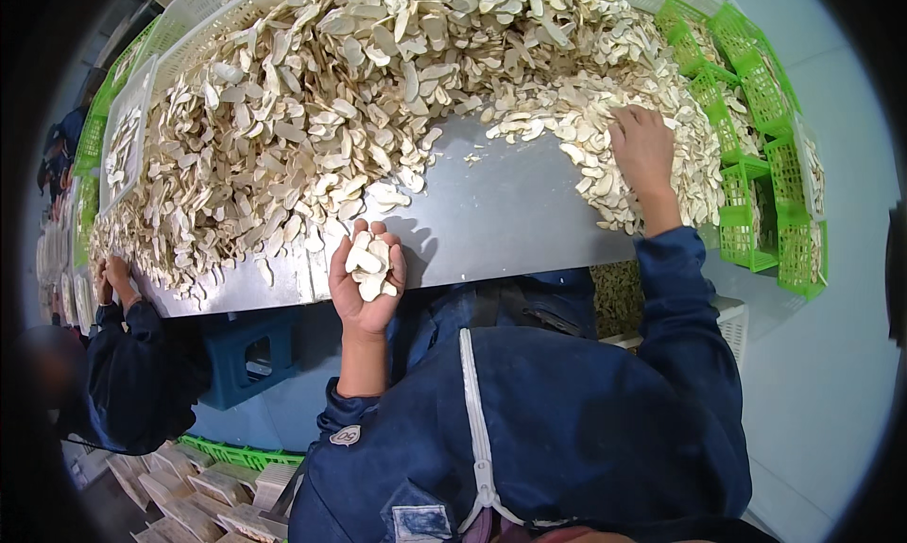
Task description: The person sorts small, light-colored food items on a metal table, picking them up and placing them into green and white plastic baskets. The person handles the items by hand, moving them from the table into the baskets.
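My left hand (365, 288), palm up at the table's near edge, cups a small bunch of pale dried slices (370, 261), probably dried mushroom or root. To the right, my right hand (643, 146) rests palm down on a heap of similar pale slices (609, 199); its fingertips are bent into the heap, and whether they pinch any slice is hidden. A much larger pile of slices (283, 118) covers the far and left parts of the metal table (506, 203). A few crumbs and small pieces lie on the metal between the heaps.
Green plastic baskets (751, 210) holding slices stand along the right end. A white crate (131, 139) with slices sits at the left. A co-worker (134, 373) works at the table's left end, near a blue stool (251, 359). Stacked trays (205, 497) lie behind.
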Available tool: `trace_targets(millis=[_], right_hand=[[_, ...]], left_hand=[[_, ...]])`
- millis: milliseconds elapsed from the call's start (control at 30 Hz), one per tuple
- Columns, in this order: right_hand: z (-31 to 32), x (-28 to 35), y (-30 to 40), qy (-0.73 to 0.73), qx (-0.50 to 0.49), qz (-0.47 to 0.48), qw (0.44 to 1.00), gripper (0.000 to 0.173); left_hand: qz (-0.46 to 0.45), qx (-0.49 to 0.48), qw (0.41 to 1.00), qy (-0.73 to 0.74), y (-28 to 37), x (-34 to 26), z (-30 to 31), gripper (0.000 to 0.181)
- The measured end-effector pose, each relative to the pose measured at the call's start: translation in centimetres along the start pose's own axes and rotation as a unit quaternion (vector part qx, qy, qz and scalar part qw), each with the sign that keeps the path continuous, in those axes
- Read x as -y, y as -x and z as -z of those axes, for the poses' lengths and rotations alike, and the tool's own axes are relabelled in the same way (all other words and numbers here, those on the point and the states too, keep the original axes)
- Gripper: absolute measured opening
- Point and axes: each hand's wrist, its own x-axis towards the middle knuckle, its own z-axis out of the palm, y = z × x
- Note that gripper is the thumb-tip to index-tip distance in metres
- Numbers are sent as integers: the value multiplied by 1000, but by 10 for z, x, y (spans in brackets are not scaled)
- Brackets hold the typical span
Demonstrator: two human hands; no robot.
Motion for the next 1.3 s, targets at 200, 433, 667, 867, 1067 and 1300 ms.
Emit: trace_targets(millis=[200,433,667,867,1067,1300], right_hand=[[7,-3,-9,-264,62,-168,948,25],[34,0,20,-704,163,-334,606,40],[61,-1,116,-802,229,-313,454,27],[90,-49,221,-627,447,-353,531,29],[-22,-151,385,-589,-166,-659,437,28],[60,-71,228,-540,-216,-482,656,29]], left_hand=[[2,-11,1000,-21,-2,10,-4,31],[41,-6,999,7,-14,19,-6,34],[90,-21,995,-32,-28,38,-21,31],[116,-42,991,-49,-32,59,-34,28],[145,-25,987,-72,-44,80,-42,28],[71,-3,997,-3,-19,48,-31,35]])
